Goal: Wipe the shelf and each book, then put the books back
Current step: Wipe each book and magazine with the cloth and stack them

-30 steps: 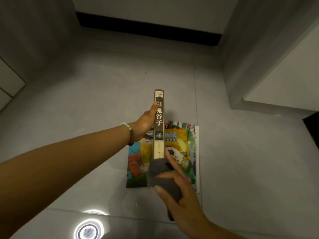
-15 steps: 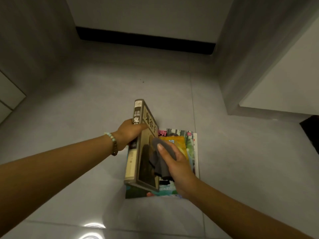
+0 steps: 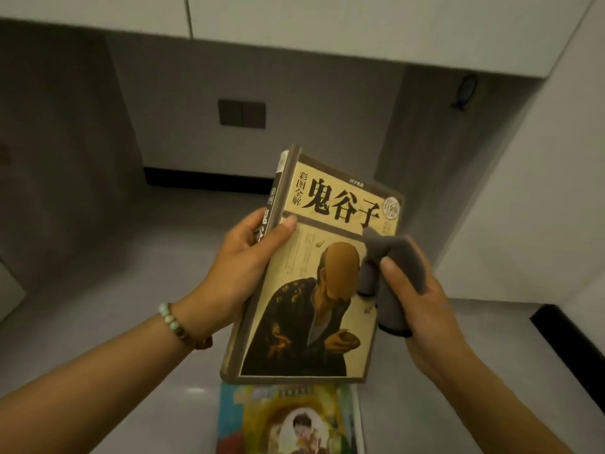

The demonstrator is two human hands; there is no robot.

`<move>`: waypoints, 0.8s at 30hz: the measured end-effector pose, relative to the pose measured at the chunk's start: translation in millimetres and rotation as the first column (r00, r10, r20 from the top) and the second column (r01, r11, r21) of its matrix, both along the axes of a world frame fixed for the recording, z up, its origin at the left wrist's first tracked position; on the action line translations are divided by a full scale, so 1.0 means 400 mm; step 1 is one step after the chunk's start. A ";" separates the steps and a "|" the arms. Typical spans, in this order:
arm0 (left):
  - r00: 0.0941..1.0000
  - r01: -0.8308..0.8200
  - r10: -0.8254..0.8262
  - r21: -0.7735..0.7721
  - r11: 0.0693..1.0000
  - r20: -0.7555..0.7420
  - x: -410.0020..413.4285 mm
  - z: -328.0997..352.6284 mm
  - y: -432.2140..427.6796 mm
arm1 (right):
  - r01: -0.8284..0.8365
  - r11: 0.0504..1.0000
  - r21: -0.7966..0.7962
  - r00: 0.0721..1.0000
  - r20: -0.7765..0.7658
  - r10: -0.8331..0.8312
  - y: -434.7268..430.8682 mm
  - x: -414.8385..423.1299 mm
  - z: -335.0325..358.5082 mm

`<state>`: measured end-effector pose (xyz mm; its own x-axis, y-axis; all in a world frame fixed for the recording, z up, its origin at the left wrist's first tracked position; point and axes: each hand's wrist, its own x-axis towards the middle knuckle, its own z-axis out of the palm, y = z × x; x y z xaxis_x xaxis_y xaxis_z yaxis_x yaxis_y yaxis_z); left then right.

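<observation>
Book (image 3: 314, 273) gripped by left hand (image 3: 242, 267); right hand (image 3: 422, 299) presses cloth (image 3: 389, 273) on it.

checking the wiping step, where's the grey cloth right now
Head view, right of centre: the grey cloth is bunched in the right hand against the right edge of the brown book that the left hand holds.

Both bare forearms reach forward. The left hand (image 3: 240, 273) grips a book (image 3: 311, 322) at its spine, thumb on the cover; the right hand (image 3: 425, 309) clutches a cloth (image 3: 404, 257).
</observation>
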<state>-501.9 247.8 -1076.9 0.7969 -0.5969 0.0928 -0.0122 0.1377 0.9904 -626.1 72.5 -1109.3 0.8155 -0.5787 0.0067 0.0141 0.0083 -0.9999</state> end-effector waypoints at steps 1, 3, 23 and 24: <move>0.999 -0.001 0.002 -0.046 0.999 0.042 -0.006 0.053 -0.007 | -0.004 1.000 -0.018 0.999 0.039 0.005 -0.015 0.001 0.062; 0.993 -0.015 0.030 -0.133 0.991 0.113 -0.017 0.160 -0.011 | -0.053 0.998 -0.018 0.992 0.114 0.054 -0.041 -0.008 0.178; 0.910 -0.153 0.222 -0.213 0.965 0.350 0.273 1.169 -0.036 | 0.117 0.993 -0.012 0.859 0.503 -0.095 -0.019 0.231 1.070; 0.890 -0.144 0.213 -0.195 0.970 0.403 0.288 1.179 -0.034 | 0.129 0.991 0.031 0.865 0.486 -0.128 -0.032 0.256 1.103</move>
